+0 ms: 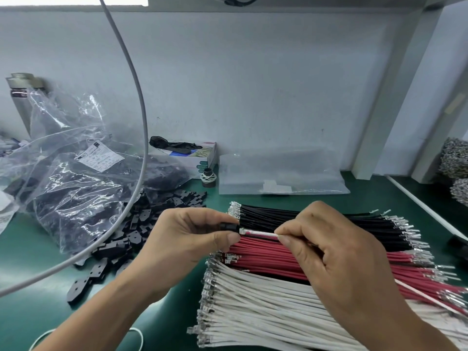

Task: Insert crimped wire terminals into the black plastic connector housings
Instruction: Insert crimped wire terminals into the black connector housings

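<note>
Far left: clear plastic bag point(76, 178) of black parts sat on the green surface point(177, 295), printed label facing up. A grey cable point(141, 138) arced in front of it. Loose black connector housings point(121, 239) lay heaped just right of the bag.

Left hand point(187, 239): grip clamped on one black housing point(229, 227), thumb below, fingers curled over the top, held above the wire rows.

Between the hands: white wire point(260, 233), its metal terminal end at the housing's opening; depth of insertion could not be told.

Right hand point(336, 254): grip pinched together on the white wire, thumb and forefinger just right of the terminal.

Under the hands, three rows of cut wires lay side by side: black wires point(316, 221) farthest, red wires point(266, 252) in the middle, white wires point(253, 305) nearest.

Rear of surface: small box point(202, 160), flat clear bag point(278, 173).
</note>
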